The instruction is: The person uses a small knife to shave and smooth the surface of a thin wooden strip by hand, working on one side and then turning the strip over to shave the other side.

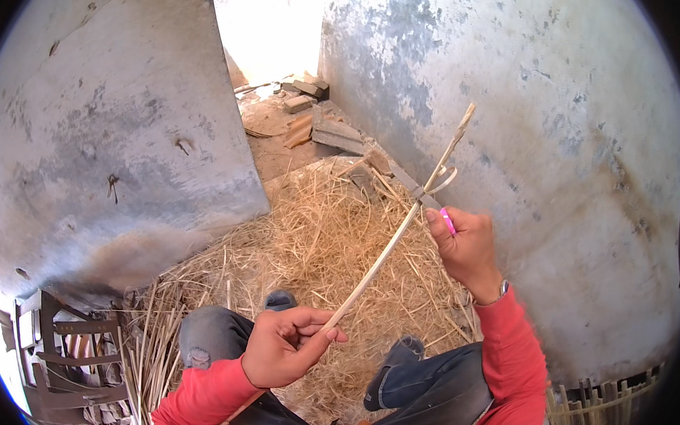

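Note:
My left hand (283,348) is closed around the lower part of a long pale wooden stick (375,271). The stick slants up to the right, and its thin tail comes out below my left wrist. In my right hand (468,249) is a knife (428,200) with a pink handle, most of it hidden by the fingers. The blade lies across the upper part of the stick and touches it. A curled shaving (449,179) stands out beside the blade. Beyond it, the stick's far end looks rougher and darker.
Straw-like shavings (319,238) cover the floor around my feet. A dark slatted frame (74,352) and a bundle of thin sticks (149,349) stand at the left. Bricks (337,134) lie by the far opening. Worn walls (559,187) close in both sides; a slatted basket-like thing (596,423) sits lower right.

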### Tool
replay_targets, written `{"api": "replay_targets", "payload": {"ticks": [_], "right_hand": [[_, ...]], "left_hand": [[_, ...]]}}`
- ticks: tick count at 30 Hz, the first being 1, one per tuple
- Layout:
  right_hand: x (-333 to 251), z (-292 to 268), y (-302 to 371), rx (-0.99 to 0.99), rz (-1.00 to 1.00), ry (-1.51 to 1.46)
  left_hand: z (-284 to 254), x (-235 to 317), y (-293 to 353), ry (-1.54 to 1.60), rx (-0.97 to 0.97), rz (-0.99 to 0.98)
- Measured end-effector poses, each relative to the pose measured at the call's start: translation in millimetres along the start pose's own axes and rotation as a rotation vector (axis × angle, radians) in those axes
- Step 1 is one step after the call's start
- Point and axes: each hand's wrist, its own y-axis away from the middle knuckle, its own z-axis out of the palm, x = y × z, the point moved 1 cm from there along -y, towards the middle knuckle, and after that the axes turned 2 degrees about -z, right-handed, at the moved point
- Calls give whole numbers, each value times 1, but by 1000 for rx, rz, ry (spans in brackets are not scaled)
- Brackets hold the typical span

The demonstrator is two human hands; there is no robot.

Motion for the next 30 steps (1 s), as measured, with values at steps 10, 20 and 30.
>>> {"api": "replay_targets", "payload": {"ticks": [10,20,30], "right_hand": [[19,3,-15,139,69,-53],[13,-3,-3,224,231,-516],[-47,16,9,19,296,-971]], "left_hand": [[-1,0,4,-17,-46,50],[-6,-7,5,12,-98,-2],[1,-16,-2,-39,-229,-103]]}}
